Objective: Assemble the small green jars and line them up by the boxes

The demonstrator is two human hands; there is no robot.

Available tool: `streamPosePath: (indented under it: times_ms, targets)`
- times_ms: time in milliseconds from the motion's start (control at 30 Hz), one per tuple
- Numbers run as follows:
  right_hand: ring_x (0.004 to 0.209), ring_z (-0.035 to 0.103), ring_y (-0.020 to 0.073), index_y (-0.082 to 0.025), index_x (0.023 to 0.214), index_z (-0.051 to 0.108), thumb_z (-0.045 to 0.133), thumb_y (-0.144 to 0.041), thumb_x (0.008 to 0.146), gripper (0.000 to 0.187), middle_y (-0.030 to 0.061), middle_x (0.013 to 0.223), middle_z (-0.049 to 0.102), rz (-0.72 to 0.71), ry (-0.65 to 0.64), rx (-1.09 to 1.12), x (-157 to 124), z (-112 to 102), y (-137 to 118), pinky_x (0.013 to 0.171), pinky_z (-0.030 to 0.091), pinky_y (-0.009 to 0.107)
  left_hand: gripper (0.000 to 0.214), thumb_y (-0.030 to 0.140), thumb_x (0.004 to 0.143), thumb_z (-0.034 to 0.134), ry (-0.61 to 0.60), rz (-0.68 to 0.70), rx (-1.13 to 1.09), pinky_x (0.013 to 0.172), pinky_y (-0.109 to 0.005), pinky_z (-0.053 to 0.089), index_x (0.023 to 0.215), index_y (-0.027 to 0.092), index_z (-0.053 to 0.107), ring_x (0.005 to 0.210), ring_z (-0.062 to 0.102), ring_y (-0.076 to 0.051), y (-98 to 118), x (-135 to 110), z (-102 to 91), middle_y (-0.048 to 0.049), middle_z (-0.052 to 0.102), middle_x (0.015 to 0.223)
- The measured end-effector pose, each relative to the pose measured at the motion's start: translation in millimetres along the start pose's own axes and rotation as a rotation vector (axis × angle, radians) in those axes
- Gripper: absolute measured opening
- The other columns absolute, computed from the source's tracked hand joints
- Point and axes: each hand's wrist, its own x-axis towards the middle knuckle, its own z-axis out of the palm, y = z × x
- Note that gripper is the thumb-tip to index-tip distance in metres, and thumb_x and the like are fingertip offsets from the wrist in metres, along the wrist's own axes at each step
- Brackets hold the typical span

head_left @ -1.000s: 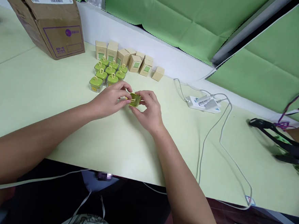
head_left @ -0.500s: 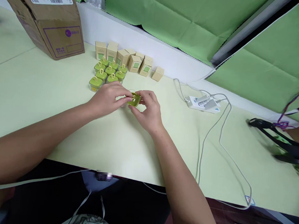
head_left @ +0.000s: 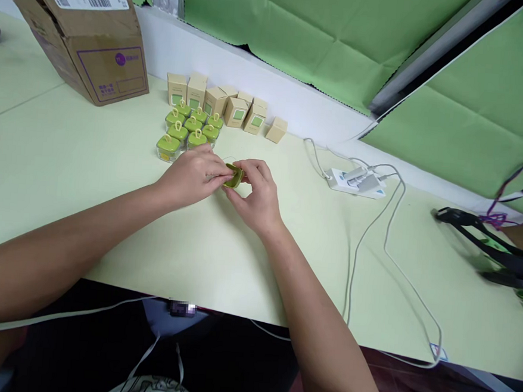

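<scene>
My right hand [head_left: 258, 197] holds a small green lid [head_left: 234, 180] by its edge, between thumb and fingers, with its hollow underside turned toward me. My left hand [head_left: 192, 176] has its thumb and fingertips pinched together inside the lid's hollow. What they grip there is hidden. Just beyond my left hand stand several small clear jars [head_left: 169, 148] with green lids, each topped by a pale yellow loop. Part of a thin clear rim shows behind the held lid, mostly covered by my hands.
Several small brown boxes [head_left: 236, 112] line the wall behind the jars. A large cardboard carton [head_left: 111, 75] stands at the back left. A white power strip [head_left: 356, 183] with plugs and cables lies to the right. A black frame-like object [head_left: 499, 248] sits at the far right.
My left fingertips have pushed deeper into the lid and now cover the pale piece that showed there. The lid has tilted and shifted slightly left with my right hand.
</scene>
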Motion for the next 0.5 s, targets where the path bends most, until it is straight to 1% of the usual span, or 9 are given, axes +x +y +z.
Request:
streamPosePath:
  times_ms: [100, 200, 333, 500]
  targets:
    - [0.112, 0.065, 0.0255, -0.029, 0.127, 0.063, 0.071, -0.025, 0.092, 0.036, 0.009, 0.12, 0.061, -0.003, -0.012, -0.006, 0, 0, 0, 0.097, 0.065, 0.048, 0.027, 0.034, 0.096, 0.061, -0.041, 0.022, 0.023, 0.085, -0.042, 0.049, 0.09, 0.029, 0.087, 0.089, 0.064, -0.025, 2, 1, -2.7, -0.0039, 0.082, 0.09]
    - [0.112, 0.065, 0.0256, -0.029, 0.128, 0.062, 0.071, -0.026, 0.093, 0.037, 0.0092, 0.122, 0.061, 0.002, -0.027, -0.011, -1, 0, 0, 0.099, 0.064, 0.049, 0.027, 0.033, 0.095, 0.061, -0.064, 0.009, 0.023, 0.085, -0.042, 0.049, 0.083, 0.028, 0.085, 0.088, 0.064, -0.025, 5, 3, -5.7, -0.0042, 0.079, 0.083]
    - [0.112, 0.065, 0.0253, -0.028, 0.128, 0.063, 0.071, -0.025, 0.092, 0.036, 0.0094, 0.122, 0.061, -0.012, -0.05, -0.022, -1, 0, 0, 0.098, 0.064, 0.048, 0.026, 0.031, 0.091, 0.063, -0.103, -0.005, 0.011, 0.082, -0.04, 0.048, 0.075, 0.027, 0.083, 0.084, 0.063, -0.024, 8, 5, -8.3, -0.0043, 0.076, 0.077]
    - [0.11, 0.065, 0.0252, -0.027, 0.126, 0.063, 0.069, -0.023, 0.092, 0.035, 0.0097, 0.12, 0.061, -0.028, -0.068, -0.03, -1, 1, 0, 0.096, 0.064, 0.047, 0.026, 0.03, 0.088, 0.062, -0.132, -0.031, 0.035, 0.076, -0.039, 0.046, 0.071, 0.027, 0.082, 0.077, 0.06, -0.023, 11, 6, -8.8, -0.004, 0.075, 0.072]
